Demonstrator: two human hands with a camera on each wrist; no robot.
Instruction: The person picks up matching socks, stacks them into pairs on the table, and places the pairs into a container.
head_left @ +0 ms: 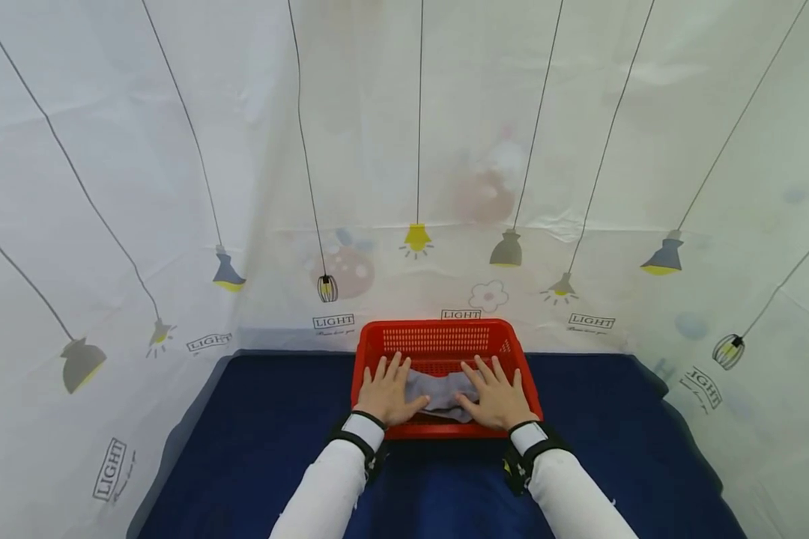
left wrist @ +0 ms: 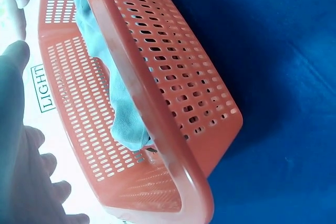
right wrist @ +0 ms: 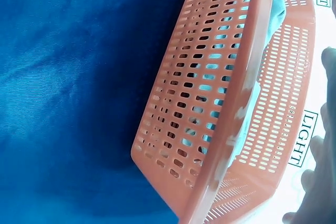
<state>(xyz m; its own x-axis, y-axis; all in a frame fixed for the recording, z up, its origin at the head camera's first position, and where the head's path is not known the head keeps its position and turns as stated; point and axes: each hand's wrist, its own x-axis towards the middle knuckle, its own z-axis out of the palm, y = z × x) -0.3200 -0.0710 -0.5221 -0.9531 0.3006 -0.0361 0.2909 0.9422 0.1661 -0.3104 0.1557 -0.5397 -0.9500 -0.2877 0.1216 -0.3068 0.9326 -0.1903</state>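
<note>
A red plastic basket (head_left: 438, 431) with slotted walls stands on the dark blue cloth. Inside it lies a crumpled grey-blue cloth (head_left: 441, 391), which looks pale blue in the left wrist view. Over the basket's left part is my left hand (head_left: 387, 393), fingers spread and pointing forward, palm down. My right hand (head_left: 497, 397) mirrors it over the right part, fingers likewise spread. Both thumbs point inward and overlap the cloth in the head view. In the wrist views the left hand (left wrist: 26, 145) and right hand (right wrist: 320, 150) appear above the basket rim, holding nothing.
A dark blue cloth (head_left: 276, 434) covers the surface around the basket. Behind and at both sides hangs a pale sheet (head_left: 391, 150) printed with lamps and the word LIGHT. The basket's far wall stands close to this sheet. Each wrist wears a black strap (head_left: 356, 442).
</note>
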